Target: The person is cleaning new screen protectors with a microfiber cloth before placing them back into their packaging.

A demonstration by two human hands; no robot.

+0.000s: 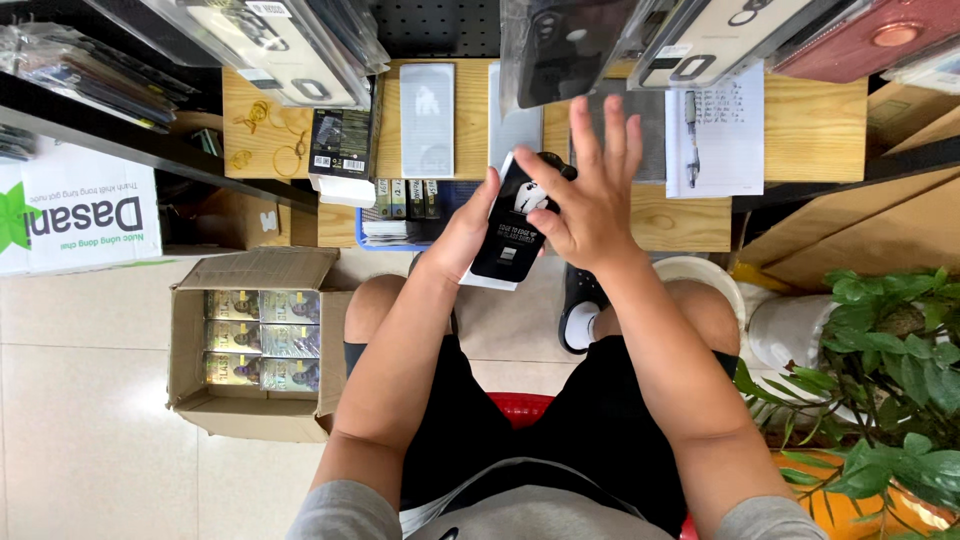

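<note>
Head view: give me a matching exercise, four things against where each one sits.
Things:
1. black flat package
2. cardboard box
3. potted plant
4. paper sheet with pen

Places:
A. on the tiled floor, open, full of small boxes
B. on the wooden table, right part
C. held between the left hand and right hand
D. at the frame's right edge, beside the person's knee

Pairs: 1-C, 2-A, 3-D, 4-B

Flat black packet (510,235), white-edged, tilted, above knees
</note>
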